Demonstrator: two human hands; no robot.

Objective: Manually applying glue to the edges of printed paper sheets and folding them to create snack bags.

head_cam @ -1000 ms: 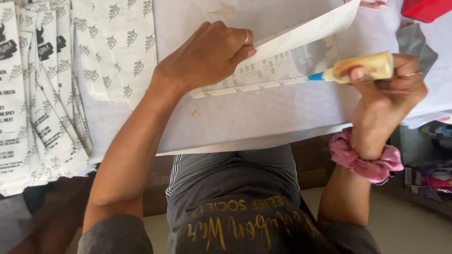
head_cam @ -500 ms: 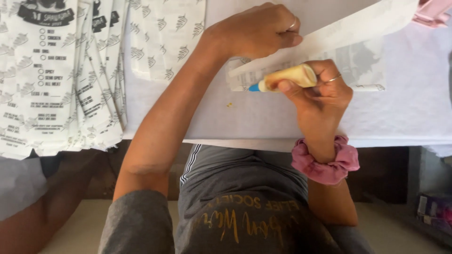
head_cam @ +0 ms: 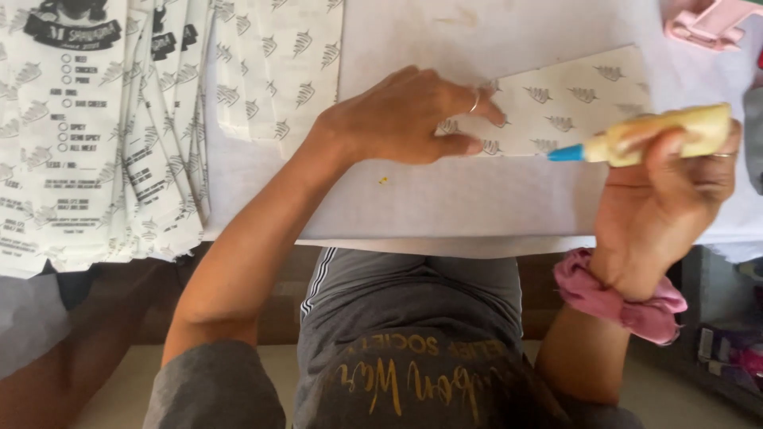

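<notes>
The left hand lies flat, fingers spread, pressing down a printed paper strip on the white worktop. The right hand is closed around a yellowish glue tube, whose blue nozzle touches the strip's near edge just right of the left fingertips. A steady press and a thin, even line along that edge would serve best. A stack of printed paper bags lies to the far left.

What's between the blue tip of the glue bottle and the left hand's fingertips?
In the head view, only the printed paper sheet lies between the glue bottle tip and the left hand; its lower edge runs there.
</notes>
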